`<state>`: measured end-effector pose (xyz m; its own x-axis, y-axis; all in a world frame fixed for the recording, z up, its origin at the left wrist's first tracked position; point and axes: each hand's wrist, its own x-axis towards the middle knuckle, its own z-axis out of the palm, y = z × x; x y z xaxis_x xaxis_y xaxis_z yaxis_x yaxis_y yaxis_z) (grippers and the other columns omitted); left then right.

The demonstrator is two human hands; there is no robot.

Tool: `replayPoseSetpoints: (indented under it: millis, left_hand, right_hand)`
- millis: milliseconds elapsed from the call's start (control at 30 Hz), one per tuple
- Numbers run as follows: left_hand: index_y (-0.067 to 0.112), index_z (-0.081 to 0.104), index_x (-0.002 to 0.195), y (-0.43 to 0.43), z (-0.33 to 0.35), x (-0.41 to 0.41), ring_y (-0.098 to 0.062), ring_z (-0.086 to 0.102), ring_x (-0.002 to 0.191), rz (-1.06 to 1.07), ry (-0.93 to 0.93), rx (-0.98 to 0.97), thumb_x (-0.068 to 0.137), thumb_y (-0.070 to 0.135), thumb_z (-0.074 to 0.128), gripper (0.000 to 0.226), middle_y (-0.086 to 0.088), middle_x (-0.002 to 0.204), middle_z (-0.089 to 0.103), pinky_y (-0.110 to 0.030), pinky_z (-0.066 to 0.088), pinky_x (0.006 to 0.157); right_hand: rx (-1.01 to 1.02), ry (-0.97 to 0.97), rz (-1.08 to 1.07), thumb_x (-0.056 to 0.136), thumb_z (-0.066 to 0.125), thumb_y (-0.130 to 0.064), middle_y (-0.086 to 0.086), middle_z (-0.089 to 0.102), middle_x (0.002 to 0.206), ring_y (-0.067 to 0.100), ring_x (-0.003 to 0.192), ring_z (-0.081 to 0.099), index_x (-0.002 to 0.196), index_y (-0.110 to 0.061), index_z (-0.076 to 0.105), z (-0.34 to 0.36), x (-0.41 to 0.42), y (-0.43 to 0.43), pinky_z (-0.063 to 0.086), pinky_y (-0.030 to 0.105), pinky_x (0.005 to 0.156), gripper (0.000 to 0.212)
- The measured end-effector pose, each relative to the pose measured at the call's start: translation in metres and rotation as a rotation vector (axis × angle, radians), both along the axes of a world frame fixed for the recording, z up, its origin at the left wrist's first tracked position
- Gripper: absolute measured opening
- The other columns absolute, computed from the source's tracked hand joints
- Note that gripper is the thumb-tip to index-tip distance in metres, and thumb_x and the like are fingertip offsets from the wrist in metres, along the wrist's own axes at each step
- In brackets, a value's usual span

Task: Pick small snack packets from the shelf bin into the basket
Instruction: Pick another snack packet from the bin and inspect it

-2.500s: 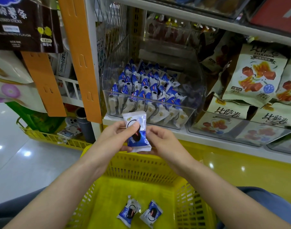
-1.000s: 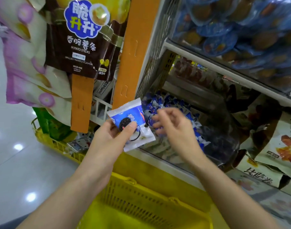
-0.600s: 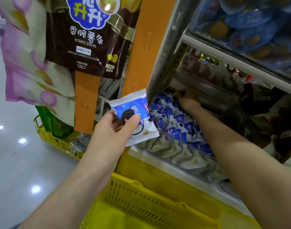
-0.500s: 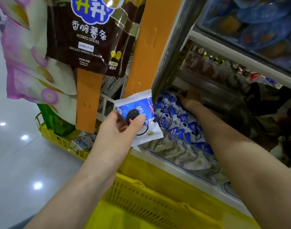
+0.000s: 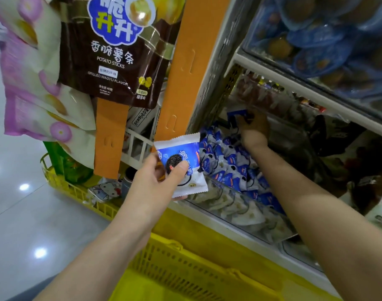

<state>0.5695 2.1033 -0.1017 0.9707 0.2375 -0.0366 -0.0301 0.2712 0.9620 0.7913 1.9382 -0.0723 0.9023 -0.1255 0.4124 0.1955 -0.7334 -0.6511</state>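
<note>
while left hand [image 5: 154,186] grips packet [image 5: 184,148], right hand [image 5: 254,127] in bin [image 5: 240,210], orange strip [image 5: 185,68] beside

The bin [image 5: 240,205] is open on top, but the shelf [image 5: 294,83] above hangs low, and the right hand [image 5: 254,127] and forearm fill much of the gap between. A mesh wall [image 5: 218,72] closes its left side. The basket [image 5: 185,257] below lies open upward; the packet [image 5: 181,161] in the left hand [image 5: 155,185] fronts the bin's left corner.

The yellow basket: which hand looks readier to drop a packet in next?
Left, probably. The left hand holds a cookie packet close above the basket. The right hand is deep in the clear bin, seemingly pinching a second packet, farther from the basket.
</note>
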Motion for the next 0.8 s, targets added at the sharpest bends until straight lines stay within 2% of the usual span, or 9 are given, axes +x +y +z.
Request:
replayPoseSetpoints:
  millis: [133, 233, 333, 400, 467, 533, 667, 733, 800]
  left_hand:
    - [0.024, 0.054, 0.114, -0.007, 0.004, -0.003, -0.013, 0.066, 0.095, -0.034, 0.055, -0.04, 0.09, 0.03, 0.056, 0.025, 0.0, 0.109, 0.066, -0.029, 0.059, 0.066]
    - [0.015, 0.051, 0.122, -0.013, 0.011, -0.004, -0.023, 0.064, 0.098, -0.101, 0.145, -0.187, 0.094, 0.038, 0.045, 0.037, -0.01, 0.12, 0.062, -0.038, 0.057, 0.066]
    - [0.018, 0.056, 0.116, -0.018, 0.014, -0.01, -0.023, 0.07, 0.085, -0.162, 0.173, -0.328, 0.089, 0.052, 0.039, 0.047, -0.007, 0.106, 0.069, -0.041, 0.058, 0.063]
    - [0.022, 0.061, 0.11, -0.02, 0.011, -0.016, -0.022, 0.071, 0.084, -0.245, 0.106, -0.31, 0.08, 0.059, 0.041, 0.052, -0.003, 0.096, 0.074, -0.041, 0.06, 0.066]
    - [0.029, 0.066, 0.109, -0.022, 0.007, -0.021, -0.023, 0.071, 0.09, -0.322, 0.024, -0.275, 0.075, 0.059, 0.045, 0.05, 0.003, 0.095, 0.074, -0.041, 0.059, 0.068]
    - [0.027, 0.066, 0.113, -0.024, 0.006, -0.026, -0.023, 0.07, 0.092, -0.343, -0.018, -0.239, 0.072, 0.052, 0.056, 0.049, 0.002, 0.099, 0.074, -0.036, 0.058, 0.067]
    - [0.02, 0.06, 0.116, -0.021, 0.003, -0.031, -0.02, 0.07, 0.09, -0.299, -0.059, -0.172, 0.072, 0.038, 0.062, 0.048, -0.003, 0.101, 0.073, -0.027, 0.056, 0.063]
    - [0.021, 0.059, 0.117, -0.019, 0.006, -0.033, -0.019, 0.07, 0.091, -0.31, -0.058, -0.18, 0.074, 0.037, 0.062, 0.046, -0.002, 0.102, 0.073, -0.026, 0.056, 0.063]
    - [0.021, 0.058, 0.118, -0.017, 0.009, -0.033, -0.019, 0.07, 0.091, -0.329, -0.052, -0.19, 0.075, 0.038, 0.061, 0.046, -0.003, 0.103, 0.073, -0.026, 0.056, 0.063]
  right_hand:
    - [0.216, -0.048, 0.103, 0.09, 0.059, -0.025, -0.002, 0.062, 0.093, 0.01, 0.085, 0.06, 0.103, -0.013, 0.062, 0.026, -0.056, 0.0, 0.045, 0.022, 0.078, 0.018]
    - [0.406, 0.099, 0.182, 0.089, 0.06, -0.027, 0.001, 0.068, 0.094, 0.009, 0.083, 0.064, 0.099, -0.012, 0.064, 0.038, -0.105, -0.002, 0.052, 0.027, 0.081, 0.018]
    - [0.584, 0.307, 0.315, 0.089, 0.061, -0.024, 0.004, 0.071, 0.091, 0.008, 0.075, 0.066, 0.105, -0.01, 0.065, 0.038, -0.155, 0.0, 0.055, 0.024, 0.071, 0.022]
    - [0.577, 0.414, 0.377, 0.088, 0.062, -0.025, 0.005, 0.071, 0.095, 0.013, 0.081, 0.067, 0.109, -0.01, 0.063, 0.032, -0.182, 0.006, 0.055, 0.027, 0.071, 0.026]
    - [0.544, 0.453, 0.418, 0.086, 0.064, -0.021, 0.0, 0.069, 0.084, 0.004, 0.067, 0.064, 0.107, -0.01, 0.059, 0.024, -0.202, 0.011, 0.052, 0.019, 0.058, 0.024]
    - [0.515, 0.432, 0.457, 0.088, 0.062, -0.015, -0.003, 0.064, 0.074, -0.001, 0.053, 0.058, 0.103, -0.011, 0.056, 0.02, -0.215, 0.014, 0.051, 0.016, 0.056, 0.017]
    - [0.285, 0.242, 0.514, 0.093, 0.051, -0.01, -0.007, 0.066, 0.092, -0.003, 0.082, 0.062, 0.1, -0.016, 0.062, 0.023, -0.223, 0.008, 0.051, 0.014, 0.077, 0.015]
    - [0.151, 0.219, 0.479, 0.093, 0.053, -0.015, -0.015, 0.061, 0.099, -0.012, 0.084, 0.055, 0.108, -0.022, 0.06, 0.025, -0.22, 0.002, 0.045, 0.006, 0.074, 0.018]
    - [0.152, 0.349, 0.504, 0.092, 0.055, -0.021, -0.015, 0.062, 0.1, -0.013, 0.082, 0.057, 0.11, -0.025, 0.059, 0.025, -0.217, -0.001, 0.046, 0.004, 0.07, 0.019]
